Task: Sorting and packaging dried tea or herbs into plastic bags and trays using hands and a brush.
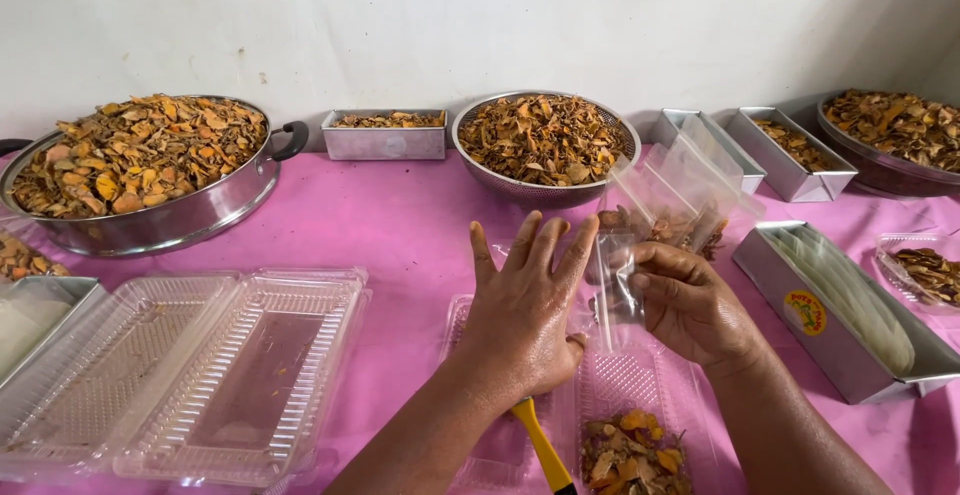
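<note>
My right hand (690,300) pinches a clear plastic bag (672,195) that holds some dried orange-brown slices at its bottom. My left hand (525,305) is spread flat with fingers apart, just left of the bag and touching its edge. Below my hands lies an open clear clamshell tray (640,385) with a small heap of dried slices (630,455) in it. A yellow-handled tool (540,450) sticks out from under my left wrist.
A pink cloth (390,235) covers the table. At the back stand a big steel pan (150,210), a steel colander bowl (545,145) and several steel tins of dried slices. Empty clamshell trays (200,375) lie at left. A tin of folded bags (850,305) stands at right.
</note>
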